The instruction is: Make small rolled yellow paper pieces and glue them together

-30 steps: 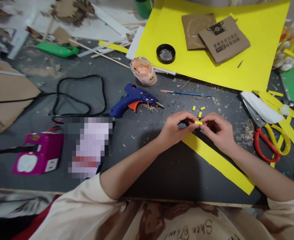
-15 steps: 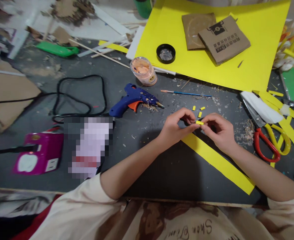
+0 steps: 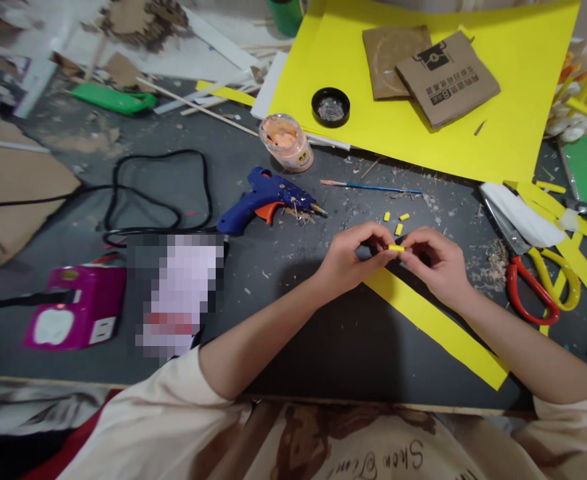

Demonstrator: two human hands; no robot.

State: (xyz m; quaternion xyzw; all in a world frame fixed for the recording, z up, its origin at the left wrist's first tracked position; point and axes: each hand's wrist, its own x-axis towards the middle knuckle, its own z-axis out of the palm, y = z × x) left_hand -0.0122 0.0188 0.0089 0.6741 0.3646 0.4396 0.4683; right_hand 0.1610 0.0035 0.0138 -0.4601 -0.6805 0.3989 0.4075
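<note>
Between my two hands is a small yellow paper roll (image 3: 396, 248), lying nearly level. The thumb and fingertips of my left hand (image 3: 354, 252) pinch its left end. From the other side, my right hand (image 3: 437, 261) is closed on its right end. Just beyond the fingers, 3 short yellow rolls, one of them this yellow piece (image 3: 398, 229), rest on the dark table. A long yellow paper strip (image 3: 438, 321) runs diagonally beneath my hands toward the right forearm.
A blue glue gun (image 3: 273, 200) lies to the left, with a thin paintbrush (image 3: 373, 187) behind my hands. Red-and-yellow-handled scissors (image 3: 528, 287) lie at right. Farther back are an open paint jar (image 3: 288, 143), a black lid (image 3: 330, 107), cardboard pieces (image 3: 450, 80) and a yellow sheet (image 3: 503, 143).
The small yellow roll has turned slightly to a more level position and shifted a little left between my fingertips. Both hands keep their hold, and the surroundings stay as they were.
</note>
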